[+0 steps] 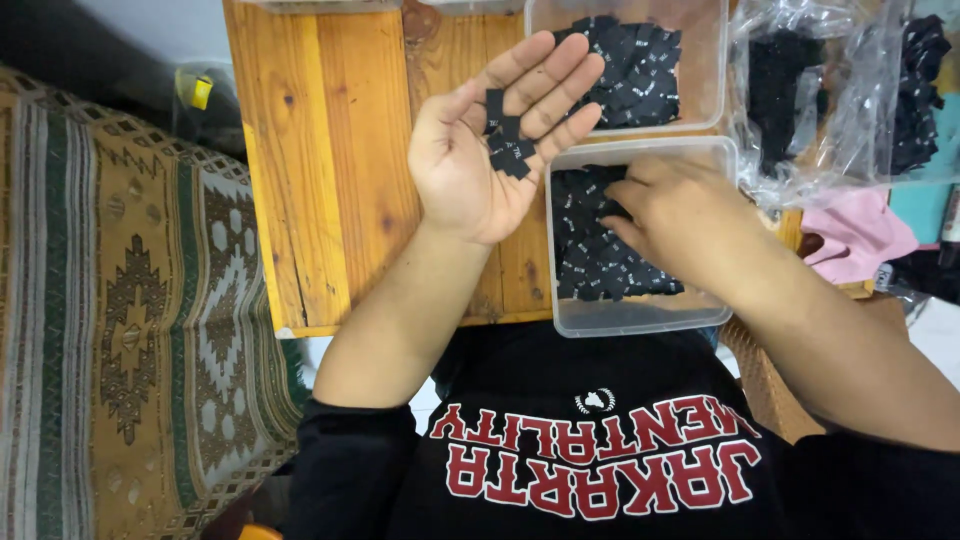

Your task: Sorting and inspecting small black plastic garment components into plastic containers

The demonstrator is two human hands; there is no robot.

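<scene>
The left hand is held palm up over the wooden table, fingers spread and stretched out towards the far side. A few small black fabric labels lie loose on its palm and the base of its fingers, stacked a little over one another; the hand is not gripping them, they simply rest there.

Just to the right of that hand, the right hand reaches down into the near clear plastic tub, which sits at the near edge of the table. Its back faces the camera and its fingers curl down among the pile of black labels that fills the tub. The fingertips are close together in the pile, but whether they pinch a label cannot be told from this view.

A second clear tub, also heaped with black labels, stands on the far side of the first, touching or nearly touching it, behind the fingertips of the left hand.

To the right of both tubs lie clear plastic bags holding more black pieces, and nearer than these a pink cloth. On the left, beside the table, a patterned woven rug covers the floor. The person's black shirt with red lettering fills the near edge of the view.
</scene>
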